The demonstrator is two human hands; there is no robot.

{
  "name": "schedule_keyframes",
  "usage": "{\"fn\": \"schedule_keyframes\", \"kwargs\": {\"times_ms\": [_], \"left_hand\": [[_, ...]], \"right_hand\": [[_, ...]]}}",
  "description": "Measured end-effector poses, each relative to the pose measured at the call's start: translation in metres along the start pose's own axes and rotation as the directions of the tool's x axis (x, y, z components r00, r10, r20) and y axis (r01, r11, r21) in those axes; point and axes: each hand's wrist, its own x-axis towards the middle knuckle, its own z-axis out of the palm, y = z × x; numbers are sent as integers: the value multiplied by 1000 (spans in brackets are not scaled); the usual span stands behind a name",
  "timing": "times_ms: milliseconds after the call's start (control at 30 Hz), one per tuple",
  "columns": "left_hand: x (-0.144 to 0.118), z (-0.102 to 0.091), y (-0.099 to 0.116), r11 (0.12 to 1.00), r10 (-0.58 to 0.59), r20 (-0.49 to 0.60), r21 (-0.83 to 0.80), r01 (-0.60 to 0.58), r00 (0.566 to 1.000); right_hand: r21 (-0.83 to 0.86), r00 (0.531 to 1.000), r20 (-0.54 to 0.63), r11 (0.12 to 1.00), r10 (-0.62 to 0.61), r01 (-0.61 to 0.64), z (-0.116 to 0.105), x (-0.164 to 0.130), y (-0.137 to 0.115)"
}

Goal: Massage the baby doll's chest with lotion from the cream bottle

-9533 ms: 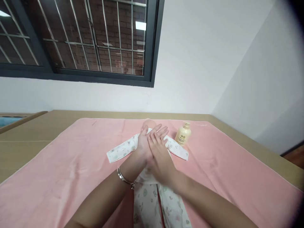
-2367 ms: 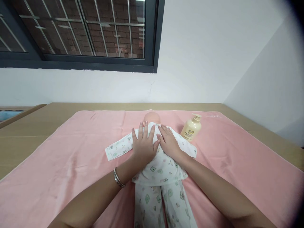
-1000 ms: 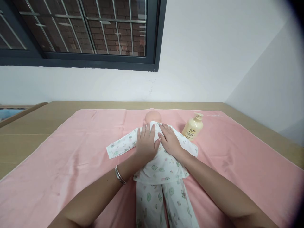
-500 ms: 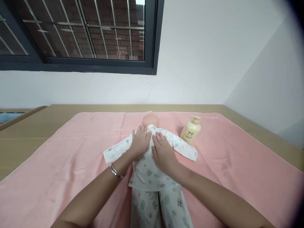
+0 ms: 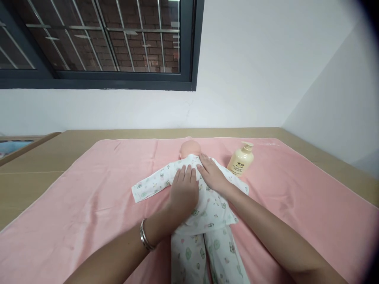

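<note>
Head view: lotion bottle (image 5: pixel 241 158) just right of doll (image 5: pixel 204 197), under hands (image 5: pixel 197 183).

Two bare forearms with no sleeves in view, left hand (image 5: pixel 184 192) and right hand (image 5: pixel 212 176) both ungloved, no rings visible, one thin silver metal bangle (image 5: pixel 145 237) around the left wrist, nothing worn on the right wrist.

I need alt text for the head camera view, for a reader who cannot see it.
Two bare hands, the left hand and the right hand, lie flat on the chest of a baby doll in printed pyjamas, lying on a pink towel. A cream pump bottle stands to the doll's right.
</note>
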Motion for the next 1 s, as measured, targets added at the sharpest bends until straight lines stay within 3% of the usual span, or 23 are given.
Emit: {"fn": "schedule_keyframes", "kwargs": {"times_ms": [133, 300, 500, 733, 867, 1000], "left_hand": [[3, 0, -6, 1000, 1, -37, -13, -2, 999], [20, 7, -26, 982, -33, -100, -189, 14, 994], [31, 17, -35, 943, -216, 52, -249, 222, 975], [25, 25, -32, 934, -232, 62, -265, 240, 971], [21, 25, -29, 933, -245, 36, -262, 246, 969], [20, 27, -29, 933, -247, -1, -271, 237, 969]], "right_hand": [[-48, 999, -29, 998, 28, -30, 5, -9, -13], [-173, 998, -34, 984, -47, 40, 9, -34, -39], [-188, 993, -3, 975, -120, 117, 1, -53, -58], [30, 996, -74, 998, -46, 49, 2, -20, -24], [27, 992, -117, 998, -46, 50, 12, -10, -5], [3, 987, -148, 998, -69, 70, 15, -15, -5]]}}
